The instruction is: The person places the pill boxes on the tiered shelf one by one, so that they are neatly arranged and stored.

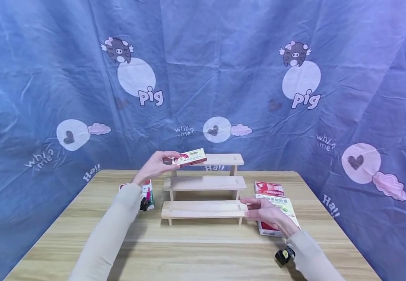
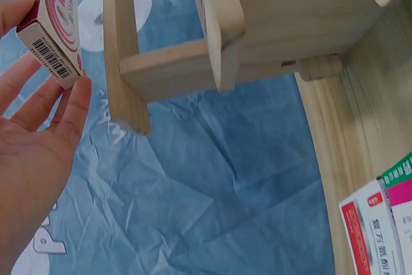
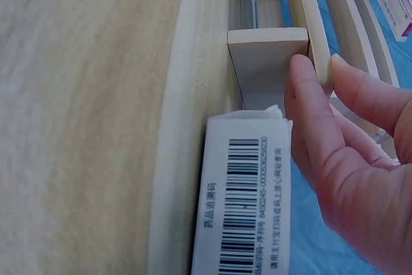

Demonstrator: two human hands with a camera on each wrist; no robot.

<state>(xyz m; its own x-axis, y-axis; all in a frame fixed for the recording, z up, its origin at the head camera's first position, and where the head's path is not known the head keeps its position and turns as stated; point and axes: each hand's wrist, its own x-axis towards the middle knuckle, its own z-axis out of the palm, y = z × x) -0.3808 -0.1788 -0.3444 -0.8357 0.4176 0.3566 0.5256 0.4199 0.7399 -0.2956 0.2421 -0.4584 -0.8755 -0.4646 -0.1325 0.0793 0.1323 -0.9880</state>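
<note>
A white box with a red arc pattern point(image 1: 190, 157) is pinched between the thumb and fingers of my left hand point(image 1: 158, 166), above the left part of the top step of a wooden three-step stand point(image 1: 203, 182). The left wrist view shows the box point(image 2: 56, 24) tilted, its barcode end over the fingertips of my left hand point(image 2: 42, 120). At the stand's lowest step, my right hand point(image 1: 267, 212) grips the right end. In the right wrist view, thumb and fingers of my right hand point(image 3: 354, 140) pinch that board point(image 3: 312, 37) from both faces.
Right of the stand lie several medicine boxes point(image 1: 275, 207), partly behind my right hand. More boxes point(image 1: 150, 195) lie left of it, partly behind my left sleeve. A blue printed cloth point(image 1: 203, 78) hangs behind and beside the wooden table point(image 1: 189, 253).
</note>
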